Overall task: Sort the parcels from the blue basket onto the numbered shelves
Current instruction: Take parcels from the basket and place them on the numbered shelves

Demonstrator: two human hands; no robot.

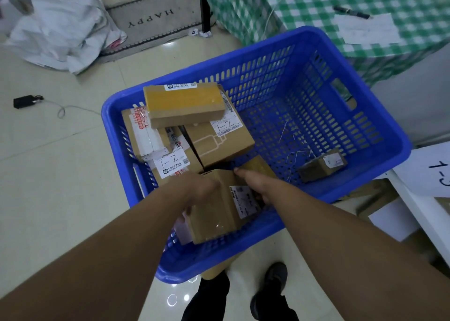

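A blue plastic basket [316,53] stands on the floor and holds several cardboard parcels. My left hand [198,189] and my right hand [258,184] grip a brown box [216,213] from both sides at the basket's near edge. Its white label faces right. Behind it lie a parcel marked 1-2 [175,165], another parcel marked 1-2 [219,140], and a box with yellow tape [182,104] on top. A small parcel [321,166] lies alone at the basket's right side. A white shelf [418,208] with a sign reading 1-3 [438,172] is at the right.
A table with a green checked cloth [316,1] stands behind the basket, with a pen and paper on it. White bags [63,28] and a HAPPY mat [155,21] lie at the far left. A black charger with a cable [25,100] lies on the tiled floor. My feet are below the basket.
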